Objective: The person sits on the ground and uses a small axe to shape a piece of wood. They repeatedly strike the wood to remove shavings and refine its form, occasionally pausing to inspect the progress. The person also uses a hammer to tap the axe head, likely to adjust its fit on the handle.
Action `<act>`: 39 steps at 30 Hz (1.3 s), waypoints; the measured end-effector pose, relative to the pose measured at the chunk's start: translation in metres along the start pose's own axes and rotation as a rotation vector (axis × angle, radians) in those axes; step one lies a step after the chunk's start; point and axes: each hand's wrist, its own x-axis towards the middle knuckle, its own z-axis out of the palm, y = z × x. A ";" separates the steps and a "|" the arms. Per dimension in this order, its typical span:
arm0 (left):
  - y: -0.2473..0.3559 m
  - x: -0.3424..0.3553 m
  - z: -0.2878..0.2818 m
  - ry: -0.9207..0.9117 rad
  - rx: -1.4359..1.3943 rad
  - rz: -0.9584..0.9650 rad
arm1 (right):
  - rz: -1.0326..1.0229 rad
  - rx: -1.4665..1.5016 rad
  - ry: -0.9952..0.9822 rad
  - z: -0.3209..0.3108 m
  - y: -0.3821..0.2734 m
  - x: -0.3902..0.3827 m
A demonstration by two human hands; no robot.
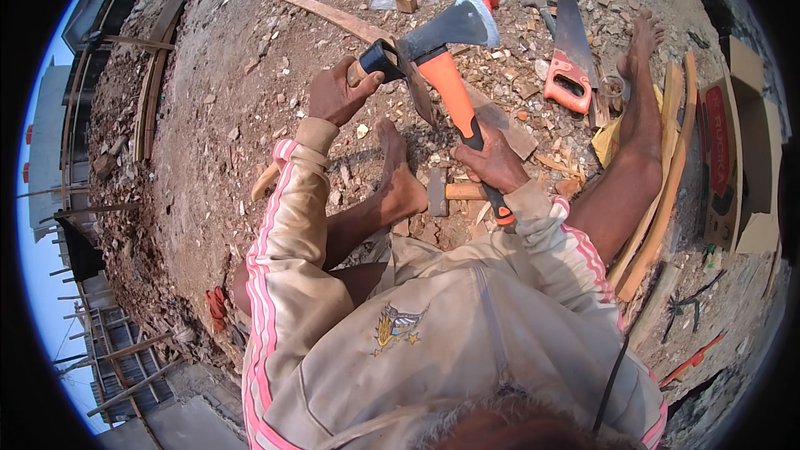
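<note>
My left hand (342, 92) is closed on the head end of a tool (382, 65), with a black metal socket, a dark blade and a long curved wooden handle (300, 4) reaching to the upper left. My right hand (492, 158) grips the black and orange handle of an axe (457, 21), whose dark head with a pale edge is raised across the tool's blade; whether they touch I cannot tell. Below the axe lies a hammer (437, 192) with a wooden handle. A red-handled saw (568, 79) lies to the right beside another hammer (543, 8).
My bare legs are spread on rubble with wood chips. Long wooden strips (671, 158) lie along my right leg, beside an open cardboard box (754, 167). A board (512, 129), a small wood block (407, 3) and a red cloth (215, 308) lie around. Scaffolding (125, 375) stands at left.
</note>
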 end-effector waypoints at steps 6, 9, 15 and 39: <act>0.003 -0.003 0.009 -0.012 0.041 0.079 | -0.097 0.074 0.039 0.001 -0.004 0.015; 0.007 -0.007 0.009 0.005 0.055 0.126 | -0.021 -0.003 -0.117 0.004 -0.008 0.005; 0.014 -0.009 0.004 0.028 0.043 0.113 | -0.140 0.083 0.025 0.002 -0.017 -0.002; 0.022 -0.018 -0.037 0.084 -0.142 0.162 | -0.250 0.109 0.169 0.024 -0.026 -0.026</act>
